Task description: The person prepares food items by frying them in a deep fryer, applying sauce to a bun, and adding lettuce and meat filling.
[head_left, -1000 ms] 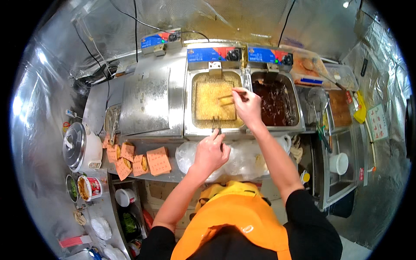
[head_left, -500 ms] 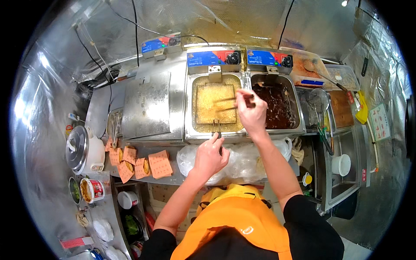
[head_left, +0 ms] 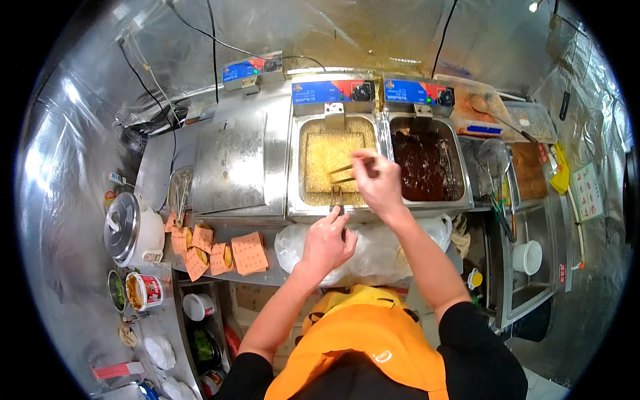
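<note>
My left hand [head_left: 329, 243] is closed round the dark handle of a fry basket [head_left: 337, 193] at the front rim of the middle fryer [head_left: 291, 180]. The basket sits in pale, foaming oil [head_left: 337, 153], and the foam hides most of what is in it. Over the right part of that oil, my right hand [head_left: 379, 183] grips a pair of chopsticks [head_left: 343, 169]. Their tips point left, at the foam above the basket; I cannot tell whether they touch anything. Beside it on the right stands a second fryer vat with dark brown liquid [head_left: 423, 167].
Several orange paper pouches [head_left: 250, 253], some with food inside, lie front left near a white cooker [head_left: 148, 230]. A metal lid [head_left: 230, 160] covers the left unit. Clear plastic bags [head_left: 380, 250] lie before the fryers. Strainers [head_left: 493, 157] and a sink [head_left: 533, 287] are at right.
My right hand has shifted a little left and down, bringing the chopsticks nearer the basket's front edge. The left hand stays on the handle, and the whole view has moved slightly.
</note>
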Available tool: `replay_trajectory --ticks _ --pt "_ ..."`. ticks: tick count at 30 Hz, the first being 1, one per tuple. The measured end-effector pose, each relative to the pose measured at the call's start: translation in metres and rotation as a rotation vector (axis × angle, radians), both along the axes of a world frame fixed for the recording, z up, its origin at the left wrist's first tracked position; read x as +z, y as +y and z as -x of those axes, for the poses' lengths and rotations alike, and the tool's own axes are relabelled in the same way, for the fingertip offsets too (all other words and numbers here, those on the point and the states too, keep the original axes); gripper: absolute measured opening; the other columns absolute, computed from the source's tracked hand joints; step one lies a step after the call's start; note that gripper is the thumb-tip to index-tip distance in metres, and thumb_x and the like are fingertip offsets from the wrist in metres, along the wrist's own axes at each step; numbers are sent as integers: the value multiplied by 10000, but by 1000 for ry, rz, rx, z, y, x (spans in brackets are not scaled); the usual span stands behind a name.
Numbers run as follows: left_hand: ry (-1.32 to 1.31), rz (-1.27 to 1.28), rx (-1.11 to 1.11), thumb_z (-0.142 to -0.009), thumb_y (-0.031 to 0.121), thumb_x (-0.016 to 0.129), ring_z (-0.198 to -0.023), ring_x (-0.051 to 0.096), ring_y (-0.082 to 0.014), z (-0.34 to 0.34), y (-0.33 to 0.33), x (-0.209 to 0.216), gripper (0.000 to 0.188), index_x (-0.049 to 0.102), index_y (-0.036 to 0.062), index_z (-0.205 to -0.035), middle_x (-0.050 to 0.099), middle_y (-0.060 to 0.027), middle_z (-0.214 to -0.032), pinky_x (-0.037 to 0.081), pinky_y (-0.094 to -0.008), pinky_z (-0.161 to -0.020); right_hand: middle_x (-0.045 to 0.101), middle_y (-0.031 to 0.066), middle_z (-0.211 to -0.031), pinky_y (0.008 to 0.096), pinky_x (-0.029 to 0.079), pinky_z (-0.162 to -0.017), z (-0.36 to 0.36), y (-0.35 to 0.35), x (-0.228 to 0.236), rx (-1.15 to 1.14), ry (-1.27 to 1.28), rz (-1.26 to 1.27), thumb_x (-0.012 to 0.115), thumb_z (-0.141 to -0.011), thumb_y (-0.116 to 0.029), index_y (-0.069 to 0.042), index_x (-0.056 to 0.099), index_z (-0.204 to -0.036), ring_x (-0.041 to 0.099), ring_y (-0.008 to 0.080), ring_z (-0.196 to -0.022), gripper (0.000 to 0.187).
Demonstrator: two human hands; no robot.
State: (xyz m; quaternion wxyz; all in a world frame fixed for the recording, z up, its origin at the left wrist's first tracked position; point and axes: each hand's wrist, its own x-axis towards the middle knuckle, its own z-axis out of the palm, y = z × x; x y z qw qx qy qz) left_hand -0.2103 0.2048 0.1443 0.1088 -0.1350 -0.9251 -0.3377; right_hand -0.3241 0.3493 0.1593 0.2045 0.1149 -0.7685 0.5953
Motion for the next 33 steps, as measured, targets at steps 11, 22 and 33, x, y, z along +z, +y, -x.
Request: replay_trajectory --ticks 11,22,33 --pt "29 32 -26 -775 128 672 -872 719 -433 2 -2 0 353 734 -75 -1058 682 -337 -1162 599 -455 -821 755 82 -813 274 549 -665 26 5 1 -109 -45 53 681 -963 -117 25 748 -1078 713 127 -743 195" --pt "-20 -117 12 -848 170 672 -1056 693 -454 1 8 -4 361 710 -79 -1108 649 -345 -1252 565 -451 -930 731 93 -775 268 541 -602 22 47 -35 -94 -127 33 666 -971 -65 18 732 -1058 706 108 -699 137" --pt "-524 -1174 279 -920 -52 569 -1181 637 -315 1 28 -12 577 344 -153 -1443 571 -241 -1259 586 -342 -889 756 105 -952 278 567 -671 -6 14 -17 -47 20 6 695 -971 -87 22 732 -1075 725 146 -772 155"
